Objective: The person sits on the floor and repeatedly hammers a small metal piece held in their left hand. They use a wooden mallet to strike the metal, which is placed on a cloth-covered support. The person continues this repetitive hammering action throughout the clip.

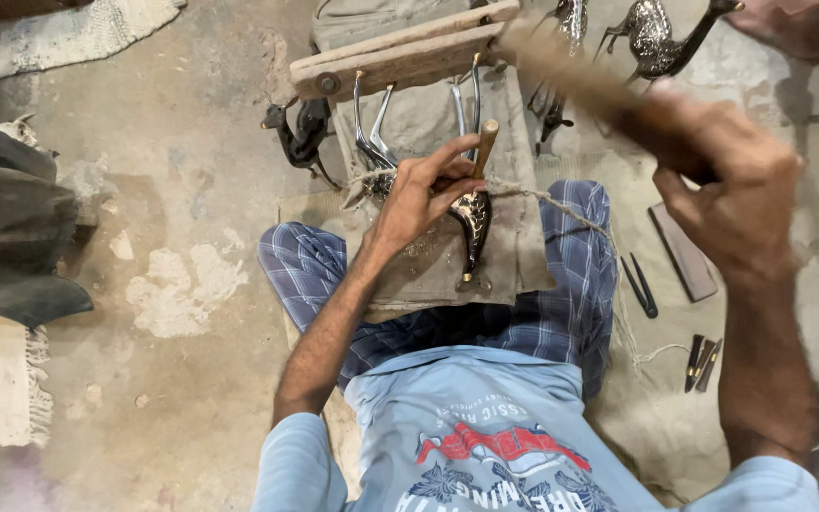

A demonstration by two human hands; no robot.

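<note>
My left hand (422,194) grips a short wooden-handled punch (486,140), its lower end set on a shiny dark metal animal figure (474,224). The figure lies on a tan cloth-covered board (428,270) across my lap, tied down by a rough rope (561,209). My right hand (734,190) is raised at the right, closed around a wooden stick (575,78) that is blurred by motion and points up-left above the figure.
Two wooden bars (395,57) cross the board's far end. A dark figurine (300,137) lies to its left, and a brass deer-like figure (661,43) stands behind. Another person's hand (789,24) shows top right. A flat block (682,251), tongs (639,284) and small tools (701,362) lie right.
</note>
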